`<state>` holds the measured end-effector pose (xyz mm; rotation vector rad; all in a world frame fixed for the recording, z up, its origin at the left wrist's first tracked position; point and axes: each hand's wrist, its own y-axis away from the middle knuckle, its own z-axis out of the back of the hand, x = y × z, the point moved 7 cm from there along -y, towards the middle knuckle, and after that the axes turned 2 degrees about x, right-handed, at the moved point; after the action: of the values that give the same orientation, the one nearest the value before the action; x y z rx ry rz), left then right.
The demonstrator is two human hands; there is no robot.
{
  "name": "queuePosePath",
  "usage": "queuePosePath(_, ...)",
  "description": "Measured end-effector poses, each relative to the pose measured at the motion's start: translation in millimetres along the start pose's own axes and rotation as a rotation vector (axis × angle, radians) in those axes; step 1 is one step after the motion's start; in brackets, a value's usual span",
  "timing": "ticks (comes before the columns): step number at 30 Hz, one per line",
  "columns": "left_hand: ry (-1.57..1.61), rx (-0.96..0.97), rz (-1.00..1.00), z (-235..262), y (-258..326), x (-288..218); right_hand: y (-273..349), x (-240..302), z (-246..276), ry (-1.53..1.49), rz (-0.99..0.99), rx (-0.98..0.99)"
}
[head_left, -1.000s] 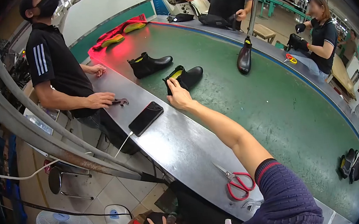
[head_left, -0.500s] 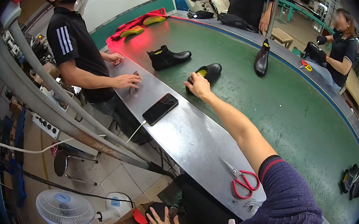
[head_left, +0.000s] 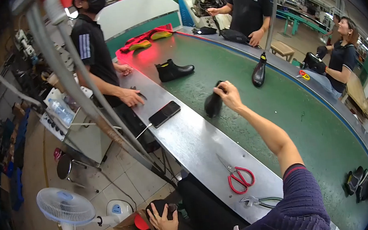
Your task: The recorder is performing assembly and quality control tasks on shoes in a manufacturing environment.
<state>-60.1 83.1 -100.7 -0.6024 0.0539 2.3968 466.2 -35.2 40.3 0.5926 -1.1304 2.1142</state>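
Right hand [head_left: 230,95] pinches boot [head_left: 213,107], not yet released; other boot [head_left: 176,71], 11 o'clock, untouched. Left hand [head_left: 167,225] splayed, grip unclear.

Shoe workshop: boots [head_left: 213,106] on green table [head_left: 313,146]

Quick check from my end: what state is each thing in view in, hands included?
Right hand: closed on a boot
Held black boot: toe pointing down, motion-blurred
Left hand: fingers spread over a dark item
Black ankle boot: upright on the green surface
Phone: lying flat, screen dark, cable plugged in
Red-handled scissors: lying flat, blades together or nearly
Pliers: lying down
Fan: can't tell whether running
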Motion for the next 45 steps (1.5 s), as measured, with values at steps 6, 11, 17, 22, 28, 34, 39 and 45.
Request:
queuePosePath(6,0.508,-0.103,-0.086,64.3,-9.1,-50.8,27.1,79.4,82.6,-0.094,-0.057,0.068)
queuePosePath(11,1.189,0.233,-0.746,196.2,35.3,-202.0,92.3,187.4,125.8,-0.2,0.039,0.276)
queuePosePath(17,1.901,0.894,-0.921,235.3,67.1,-272.8,140.4,235.9,150.6,-0.384,0.124,0.434)
queuePosePath(22,1.842,0.839,-0.965,246.9,60.2,-289.4,155.6,276.2,157.6,-0.352,0.318,0.548)
queuePosePath(28,1.598,0.608,-1.066,229.9,36.5,-281.5,166.8,286.8,183.2,-0.376,0.374,0.606)
queuePosePath(34,0.782,0.727,-1.082,116.0,17.7,-251.3,159.9,292.4,177.1,-0.453,0.306,0.587)
queuePosePath(39,1.272,0.688,-0.825,55.2,10.7,-252.4,146.1,254.2,125.6,-0.574,-0.095,0.619)
queuePosePath(45,1.359,0.6,-0.761,41.8,-15.3,-233.4,135.9,234.9,80.9,-0.605,-0.169,0.668)
